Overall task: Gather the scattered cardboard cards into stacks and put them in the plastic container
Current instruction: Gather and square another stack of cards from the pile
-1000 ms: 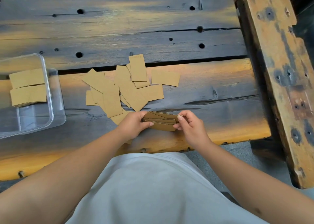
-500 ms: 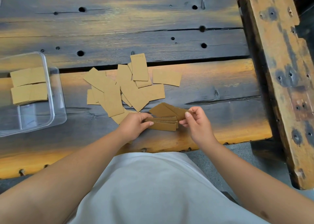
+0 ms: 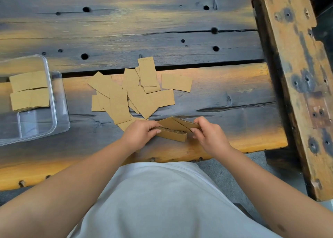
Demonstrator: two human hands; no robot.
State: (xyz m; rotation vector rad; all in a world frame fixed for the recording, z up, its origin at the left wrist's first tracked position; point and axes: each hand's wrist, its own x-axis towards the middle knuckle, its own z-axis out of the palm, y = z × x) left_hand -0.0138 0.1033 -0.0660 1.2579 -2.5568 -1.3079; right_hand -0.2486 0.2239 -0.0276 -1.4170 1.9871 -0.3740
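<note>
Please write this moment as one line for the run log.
left hand: grips card stack | right hand: pinches skewed cards | loose cards: on bench | container: holds two stacks

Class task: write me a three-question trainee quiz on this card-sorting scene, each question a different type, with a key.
1. True or false: the container holds no cards yet.
2. Multiple choice: the single card lying apart from the pile is on the pile's (A) left, (B) right, (C) near side.
3. Fill in: the left hand and right hand both hold a ____ of cards above the bench.

Key: 1 false, two stacks lie inside; 2 B; 3 stack, with its top cards fanned out of line.
</note>
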